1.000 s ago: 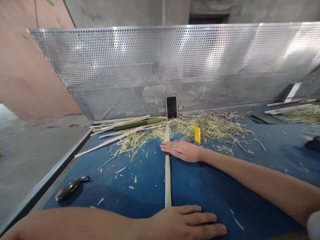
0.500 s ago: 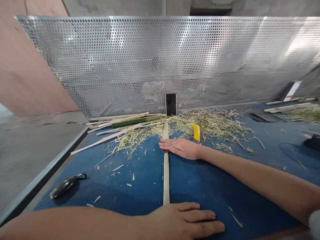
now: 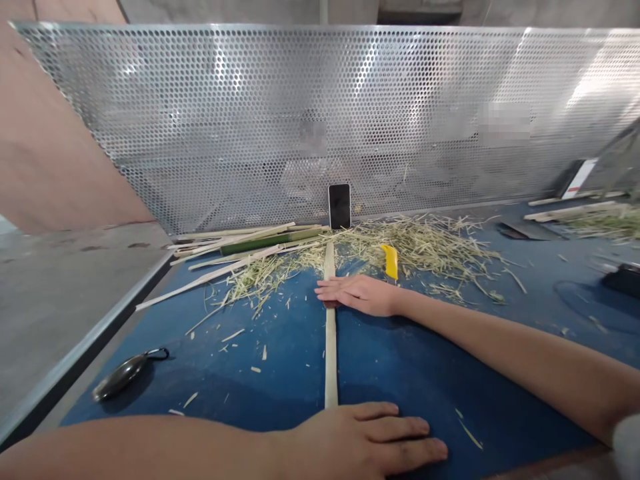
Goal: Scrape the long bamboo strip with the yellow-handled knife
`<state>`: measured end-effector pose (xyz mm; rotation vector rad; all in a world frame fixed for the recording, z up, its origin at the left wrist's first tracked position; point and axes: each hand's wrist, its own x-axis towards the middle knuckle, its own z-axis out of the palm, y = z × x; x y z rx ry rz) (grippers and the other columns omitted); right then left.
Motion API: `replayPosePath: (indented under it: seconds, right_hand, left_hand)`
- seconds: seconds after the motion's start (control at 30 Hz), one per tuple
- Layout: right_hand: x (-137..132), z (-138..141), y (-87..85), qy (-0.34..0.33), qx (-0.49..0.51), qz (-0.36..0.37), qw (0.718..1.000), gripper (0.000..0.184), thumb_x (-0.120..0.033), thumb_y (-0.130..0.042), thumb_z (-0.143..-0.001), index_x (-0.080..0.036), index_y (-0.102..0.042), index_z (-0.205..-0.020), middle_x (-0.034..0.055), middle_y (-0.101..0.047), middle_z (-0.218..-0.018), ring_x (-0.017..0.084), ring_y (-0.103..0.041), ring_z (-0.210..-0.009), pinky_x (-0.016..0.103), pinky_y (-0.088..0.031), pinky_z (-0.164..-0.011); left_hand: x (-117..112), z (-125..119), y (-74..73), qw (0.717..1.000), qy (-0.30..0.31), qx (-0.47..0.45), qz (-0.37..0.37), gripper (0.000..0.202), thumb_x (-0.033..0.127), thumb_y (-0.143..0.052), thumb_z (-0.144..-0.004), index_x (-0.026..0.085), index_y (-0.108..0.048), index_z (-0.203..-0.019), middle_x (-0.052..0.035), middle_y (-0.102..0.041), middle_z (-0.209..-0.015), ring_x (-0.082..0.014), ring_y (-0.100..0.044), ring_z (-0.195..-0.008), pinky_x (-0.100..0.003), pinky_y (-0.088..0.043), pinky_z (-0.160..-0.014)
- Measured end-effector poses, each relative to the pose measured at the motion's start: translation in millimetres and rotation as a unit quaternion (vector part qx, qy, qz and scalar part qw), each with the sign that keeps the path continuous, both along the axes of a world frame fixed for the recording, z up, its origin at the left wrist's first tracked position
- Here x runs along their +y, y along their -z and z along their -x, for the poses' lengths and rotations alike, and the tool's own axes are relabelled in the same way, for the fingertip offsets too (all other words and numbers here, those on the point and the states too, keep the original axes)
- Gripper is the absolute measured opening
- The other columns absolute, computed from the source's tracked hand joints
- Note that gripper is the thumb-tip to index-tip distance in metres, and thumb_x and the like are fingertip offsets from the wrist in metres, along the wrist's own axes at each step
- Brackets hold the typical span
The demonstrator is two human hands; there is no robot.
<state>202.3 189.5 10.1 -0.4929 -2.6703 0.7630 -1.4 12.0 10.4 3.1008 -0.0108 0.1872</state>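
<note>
A long, pale bamboo strip [image 3: 331,353] runs lengthwise away from me on the blue tabletop. Across its near end lies my left hand [image 3: 370,440], palm down with the fingers spread. Farther up, my right hand [image 3: 357,293] rests flat over the strip, fingers stretched out. A small reddish-brown edge [image 3: 331,304] shows under those fingers; what it belongs to is hidden. Just beyond my right wrist is a yellow-handled tool [image 3: 391,261], its working end partly out of sight. Thin bamboo shavings [image 3: 425,247] are heaped behind both hands.
A phone [image 3: 340,207] leans upright against the perforated metal panel [image 3: 250,127]. Bamboo strips, with one green piece [image 3: 270,241], lie at the back left. A dark oval object with a clip [image 3: 123,377] lies at left. A dark flat piece [image 3: 530,231] is at right.
The whole view has shifted slightly, with things sitting a little farther left and higher. Both hands keep their places on the strip.
</note>
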Motion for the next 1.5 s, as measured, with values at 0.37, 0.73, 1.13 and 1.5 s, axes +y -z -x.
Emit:
replayPosePath:
  seconds: [0.37,0.73,1.13,1.5]
  right_hand:
    - [-0.6,0.6,0.3,-0.036,0.009,-0.008,0.999,0.056,-0.052,-0.026,-0.118,-0.037,-0.064,-0.156,-0.0053,-0.058,-0.163,0.020,-0.043,-0.160,0.046,-0.027,-0.138]
    - [-2.7,3.2,-1.5,-0.021,-0.019,-0.036,0.999,0.061,-0.050,-0.021,-0.119,-0.028,-0.060,-0.159,-0.0015,-0.054,-0.166,0.020,-0.040,-0.162,0.047,-0.024,-0.139]
    - [-1.8,3.2,-0.3,-0.016,-0.010,-0.025,1.000,0.060,-0.054,-0.021,-0.118,-0.034,-0.063,-0.157,-0.0036,-0.057,-0.164,0.020,-0.041,-0.161,0.046,-0.024,-0.139]
    - [-1.7,4.2,-1.4,-0.007,-0.006,-0.021,1.000,0.057,-0.050,-0.024,-0.118,-0.033,-0.064,-0.156,-0.0033,-0.057,-0.163,0.022,-0.043,-0.160,0.049,-0.021,-0.140]
  left_hand:
    - [-0.7,1.2,4.3,1.000,-0.012,0.000,0.027,0.051,0.028,-0.040,-0.115,0.034,-0.057,-0.163,0.0084,-0.042,-0.175,-0.0130,-0.031,-0.165,-0.026,-0.035,-0.132]
    - [-1.6,0.9,6.5,0.999,0.001,-0.023,-0.022,0.052,0.031,-0.040,-0.115,0.030,-0.055,-0.164,0.0045,-0.044,-0.174,-0.0146,-0.036,-0.164,-0.027,-0.041,-0.129]
    - [-0.8,-1.2,-3.4,0.998,-0.018,0.002,0.055,0.052,0.023,-0.042,-0.113,0.031,-0.058,-0.162,0.0075,-0.045,-0.173,-0.0112,-0.036,-0.163,-0.024,-0.036,-0.131]
    - [0.7,-3.9,-7.9,0.998,-0.012,0.003,0.066,0.050,0.025,-0.039,-0.114,0.026,-0.061,-0.160,0.0029,-0.052,-0.169,-0.0127,-0.041,-0.160,-0.024,-0.039,-0.128]
